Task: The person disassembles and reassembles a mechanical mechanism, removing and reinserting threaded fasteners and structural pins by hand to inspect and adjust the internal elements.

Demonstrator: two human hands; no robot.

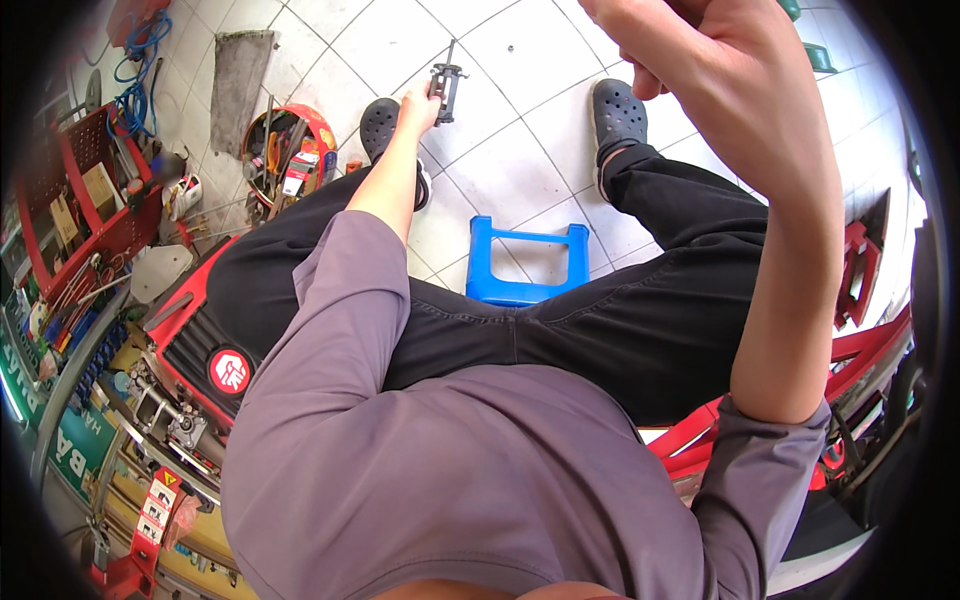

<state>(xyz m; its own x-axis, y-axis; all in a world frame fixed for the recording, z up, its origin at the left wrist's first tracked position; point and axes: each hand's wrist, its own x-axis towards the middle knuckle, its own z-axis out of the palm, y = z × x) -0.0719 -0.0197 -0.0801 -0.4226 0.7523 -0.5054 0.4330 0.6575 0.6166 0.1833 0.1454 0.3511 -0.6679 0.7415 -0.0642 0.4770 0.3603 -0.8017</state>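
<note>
My left hand [418, 108] reaches out low over the floor, its fingers closed round a dark metal screw tool [448, 90]. This tool looks like a small puller, with a threaded rod, cross plates and side bars. It stands roughly upright beside my left shoe [379, 128]. High at the upper right, close to the camera, my right hand [700, 60] is raised with its fingers curled. The top edge cuts off part of it, and whatever it may hold is hidden.
A blue plastic stool [480, 270] stands between my legs. To the left are a round bin [325, 135] of tools, a grey metal plate [240, 90], a red tool rack [75, 190] and a blue coiled hose [135, 95]. Red metal frames [860, 270] stand at the right.
</note>
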